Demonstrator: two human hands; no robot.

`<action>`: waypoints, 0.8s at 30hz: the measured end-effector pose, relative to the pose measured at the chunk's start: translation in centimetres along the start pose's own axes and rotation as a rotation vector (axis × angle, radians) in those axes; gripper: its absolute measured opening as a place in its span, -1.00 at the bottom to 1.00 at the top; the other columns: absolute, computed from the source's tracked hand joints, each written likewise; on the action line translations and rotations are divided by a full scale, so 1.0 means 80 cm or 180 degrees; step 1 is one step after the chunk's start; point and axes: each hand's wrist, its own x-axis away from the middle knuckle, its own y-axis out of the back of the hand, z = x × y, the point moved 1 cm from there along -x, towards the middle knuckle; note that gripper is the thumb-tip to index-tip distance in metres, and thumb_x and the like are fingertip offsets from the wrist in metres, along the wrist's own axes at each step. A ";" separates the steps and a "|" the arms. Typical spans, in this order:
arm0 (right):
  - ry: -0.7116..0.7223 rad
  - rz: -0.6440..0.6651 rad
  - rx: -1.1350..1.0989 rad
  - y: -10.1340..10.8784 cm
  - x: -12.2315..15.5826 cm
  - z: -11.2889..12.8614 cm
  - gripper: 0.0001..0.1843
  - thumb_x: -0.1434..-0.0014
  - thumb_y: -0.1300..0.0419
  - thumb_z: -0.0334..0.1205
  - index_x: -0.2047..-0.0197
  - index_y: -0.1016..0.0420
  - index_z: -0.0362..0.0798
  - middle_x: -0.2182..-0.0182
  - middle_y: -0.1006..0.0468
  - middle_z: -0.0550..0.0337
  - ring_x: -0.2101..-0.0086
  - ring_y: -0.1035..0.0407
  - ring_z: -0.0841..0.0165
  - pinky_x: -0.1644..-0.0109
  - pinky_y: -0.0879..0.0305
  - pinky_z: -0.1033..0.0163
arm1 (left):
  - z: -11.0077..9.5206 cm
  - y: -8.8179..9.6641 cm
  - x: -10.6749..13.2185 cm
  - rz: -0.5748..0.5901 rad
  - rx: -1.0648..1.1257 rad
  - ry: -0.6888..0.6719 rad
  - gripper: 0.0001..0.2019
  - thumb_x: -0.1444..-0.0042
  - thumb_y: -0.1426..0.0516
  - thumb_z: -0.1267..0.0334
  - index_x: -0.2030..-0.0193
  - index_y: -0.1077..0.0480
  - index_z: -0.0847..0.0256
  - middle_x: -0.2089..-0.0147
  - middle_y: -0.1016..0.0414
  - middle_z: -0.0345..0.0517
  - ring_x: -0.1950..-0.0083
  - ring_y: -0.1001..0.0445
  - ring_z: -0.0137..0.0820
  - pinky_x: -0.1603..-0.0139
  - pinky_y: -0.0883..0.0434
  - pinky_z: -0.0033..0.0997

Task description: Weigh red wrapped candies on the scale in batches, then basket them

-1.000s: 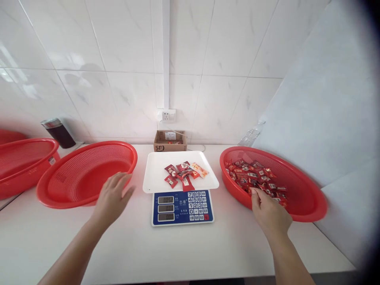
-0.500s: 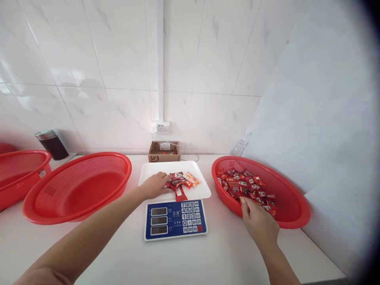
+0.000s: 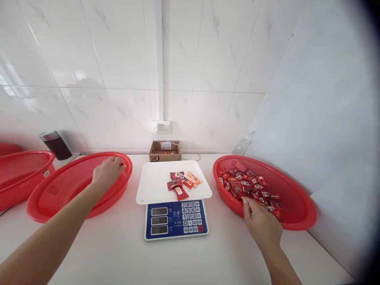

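Note:
My left hand [image 3: 108,173] is closed over the left red basket [image 3: 32,204], with a bit of a red candy packet [image 3: 121,164] showing at its fingertips. On the white pan [image 3: 154,182] of a digital scale [image 3: 177,220] lie several small wrapped packets [image 3: 181,192], mostly red, one pale orange. At the near rim of the right red basket [image 3: 292,194], my right hand [image 3: 263,221] grips the edge, thumb on the outside and the other fingers mostly hidden. That basket holds a heap of red packets [image 3: 247,184].
Behind the scale stands an open cardboard box [image 3: 164,157] with a few packets inside, below a wall socket [image 3: 162,127]. Another red basket [image 3: 26,182] and a dark jar [image 3: 56,145] are at far left. Clear plastic [image 3: 243,143] lies near the right wall.
My left hand has moved left from the scale pan to above the left basket, carrying a red packet. Fewer packets lie on the pan. The right hand stays at the basket rim.

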 end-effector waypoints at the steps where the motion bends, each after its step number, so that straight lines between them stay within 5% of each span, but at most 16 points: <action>1: 0.0007 -0.0027 -0.0007 0.000 0.000 0.000 -0.61 -0.25 0.12 -0.13 0.09 -0.49 -0.01 0.24 -0.59 0.15 0.38 -0.43 0.28 0.44 -0.11 0.27 | 0.005 0.002 0.001 -0.0021 -0.0034 0.0037 -0.52 -0.16 0.18 -0.01 0.09 -0.33 0.32 0.01 -0.35 0.23 -0.07 -0.30 0.01 0.01 -0.24 0.03; 3: 0.0030 -0.0086 -0.0024 -0.001 0.000 0.000 -0.61 -0.24 0.11 -0.14 0.10 -0.49 -0.02 0.23 -0.59 0.14 0.38 -0.43 0.28 0.43 -0.12 0.27 | -0.004 -0.002 0.008 0.0002 0.0005 -0.0077 -0.47 -0.13 0.15 -0.09 0.03 -0.33 0.29 -0.09 -0.31 0.20 -0.16 -0.21 0.01 -0.10 -0.15 0.07; 6: 0.0046 -0.0115 -0.0012 -0.002 -0.001 0.000 -0.62 -0.24 0.10 -0.15 0.09 -0.49 -0.03 0.24 -0.59 0.12 0.38 -0.43 0.28 0.42 -0.13 0.27 | -0.060 -0.021 0.030 0.0283 0.0580 -0.0914 -0.42 -0.11 0.15 -0.16 -0.14 -0.22 0.14 -0.22 -0.21 0.01 -0.24 -0.15 -0.22 -0.20 -0.15 -0.17; 10: 0.0018 -0.0050 0.0049 -0.003 0.000 0.000 -0.61 -0.25 0.11 -0.13 0.09 -0.49 -0.01 0.27 -0.59 0.11 0.38 -0.43 0.28 0.42 -0.14 0.27 | -0.146 -0.043 0.058 0.1098 0.1116 -0.2260 -0.17 0.14 -0.04 -0.31 -0.28 0.01 -0.09 -0.39 0.14 -0.04 -0.36 0.15 -0.03 -0.24 -0.05 0.03; 13: 0.0104 -0.0074 0.0020 -0.003 0.001 -0.001 -0.61 -0.26 0.12 -0.12 0.10 -0.49 -0.01 0.26 -0.59 0.12 0.36 -0.43 0.29 0.40 -0.16 0.28 | -0.179 -0.050 0.062 0.1286 0.1120 -0.2470 -0.24 0.13 -0.10 -0.24 -0.23 -0.11 -0.08 -0.36 0.06 -0.03 -0.34 0.07 0.01 -0.22 -0.07 0.06; 17: 0.0228 -0.0132 -0.0058 -0.005 0.003 -0.004 -0.60 -0.26 0.14 -0.14 0.13 -0.50 -0.02 0.28 -0.59 0.13 0.35 -0.43 0.31 0.36 -0.17 0.29 | -0.188 -0.054 0.052 0.1035 0.1243 -0.2320 -0.62 -0.15 0.10 0.00 0.03 -0.38 0.06 -0.20 -0.25 -0.06 -0.17 -0.25 -0.22 -0.10 -0.27 -0.19; 24: 0.0273 -0.0304 -0.0031 -0.009 0.002 -0.006 -0.60 -0.24 0.13 -0.14 0.14 -0.50 -0.04 0.30 -0.59 0.10 0.40 -0.41 0.32 0.39 -0.15 0.29 | -0.175 -0.062 0.057 0.0906 0.0973 -0.2228 -0.45 0.01 0.00 -0.21 -0.07 -0.30 -0.01 -0.24 -0.18 -0.04 -0.21 -0.18 -0.09 -0.05 -0.30 -0.09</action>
